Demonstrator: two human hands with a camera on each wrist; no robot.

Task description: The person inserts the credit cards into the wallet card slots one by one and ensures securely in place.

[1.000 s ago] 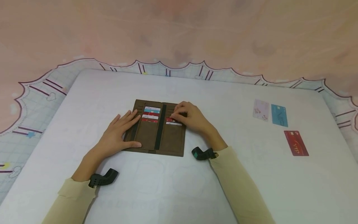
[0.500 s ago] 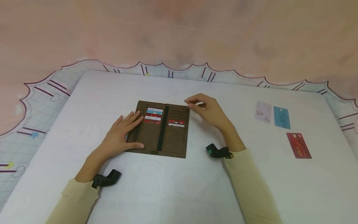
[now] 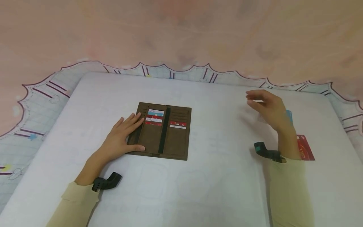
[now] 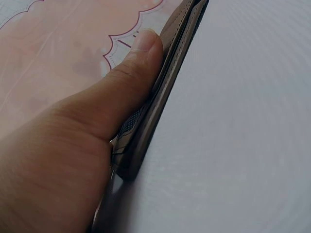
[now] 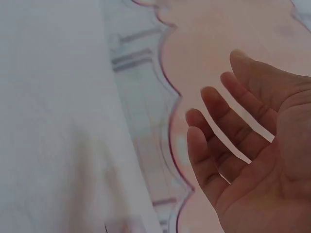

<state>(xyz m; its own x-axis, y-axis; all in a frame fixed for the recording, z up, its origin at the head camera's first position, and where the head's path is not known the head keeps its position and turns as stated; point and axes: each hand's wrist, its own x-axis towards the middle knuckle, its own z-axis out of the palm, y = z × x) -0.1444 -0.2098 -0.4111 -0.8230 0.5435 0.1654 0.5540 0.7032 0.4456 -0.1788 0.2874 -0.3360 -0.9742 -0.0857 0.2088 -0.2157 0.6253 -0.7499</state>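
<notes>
An open brown wallet (image 3: pixel 176 143) lies on the white table. On its left panel several cards (image 3: pixel 154 120) show their edges in the slots, and a red card (image 3: pixel 182 124) and a white-edged card (image 3: pixel 177 127) sit in the right panel. Spread across the wallet's left edge, my left hand (image 3: pixel 119 137) rests with straight fingers; its thumb (image 4: pixel 138 63) lies along the lower edge in the left wrist view. My right hand (image 3: pixel 267 108) hovers above the table near the loose cards, fingers loosely bent and holding nothing, as the right wrist view also shows.
Behind the right wrist lies a red VIP card (image 3: pixel 307 148), partly covered. A blue card (image 3: pixel 289 115) and a pale card (image 3: pixel 261 119) are mostly hidden by the right hand. A scalloped patterned cloth (image 3: pixel 181 73) borders the white tabletop (image 3: pixel 170 195).
My right hand has let go of the red card in the wallet's right panel, lifted off, and moved right to the loose cards. The left hand stays on the wallet.
</notes>
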